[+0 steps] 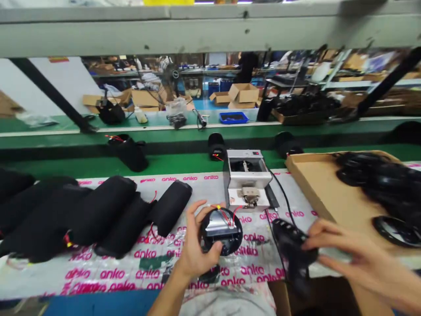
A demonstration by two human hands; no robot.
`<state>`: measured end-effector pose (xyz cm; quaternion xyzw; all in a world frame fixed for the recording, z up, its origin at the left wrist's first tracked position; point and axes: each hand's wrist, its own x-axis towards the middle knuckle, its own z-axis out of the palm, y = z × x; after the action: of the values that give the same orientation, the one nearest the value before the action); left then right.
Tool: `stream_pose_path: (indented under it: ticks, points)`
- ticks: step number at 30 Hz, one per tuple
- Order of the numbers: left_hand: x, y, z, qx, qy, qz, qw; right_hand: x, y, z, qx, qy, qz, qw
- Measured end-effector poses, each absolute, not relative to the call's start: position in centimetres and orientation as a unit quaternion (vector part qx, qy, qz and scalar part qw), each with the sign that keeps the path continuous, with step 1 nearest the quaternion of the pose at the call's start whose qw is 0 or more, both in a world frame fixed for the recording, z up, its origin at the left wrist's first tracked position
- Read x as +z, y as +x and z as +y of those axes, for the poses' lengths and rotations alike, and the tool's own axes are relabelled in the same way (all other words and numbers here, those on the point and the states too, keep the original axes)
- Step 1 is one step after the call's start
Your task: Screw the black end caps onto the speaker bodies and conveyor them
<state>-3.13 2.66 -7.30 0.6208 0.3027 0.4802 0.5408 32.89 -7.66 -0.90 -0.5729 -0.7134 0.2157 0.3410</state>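
Observation:
My left hand grips a round black plastic housing by its edge, thumb on the near side and fingers behind. A silvery rectangular piece sits in the housing, with red wires and a yellow bit at its top. On the right, my right hand pinches a black part between thumb and fingers; motion smears it, so its kind is unclear. Behind the two hands stands a grey and white bench machine with a red switch and a metal mechanism at its front.
Several black fabric-covered cylinders lie at left, some with red wires. A cardboard tray at right holds black round parts. A black cable runs from the machine's right side. Single cylinders stand on the green strip behind.

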Motion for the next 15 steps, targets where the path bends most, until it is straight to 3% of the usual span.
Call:
stream_pose_path:
  ticks: [3, 8, 10, 15]
  points:
    - [-6.6, -3.9, 2.7, 0.443, 0.624, 0.29, 0.575, -4.7, 27.9, -6.5, 0.252, -0.531, -0.772, 0.243]
    - [-5.2, -5.1, 3.9, 0.41, 0.525, 0.359, 0.654, -8.5, 26.0, -7.0, 0.2, -0.583, -0.744, 0.257]
    - [-4.1, -5.3, 5.1, 0.358, 0.54, 0.381, 0.66, -7.8, 25.3, -7.3, 0.212, -0.592, -0.714, 0.307]
    - [-0.3, -5.1, 8.5, 0.215, 0.686, 0.371, 0.588, -5.3, 20.0, -4.9, 0.361, -0.54, -0.541, 0.534]
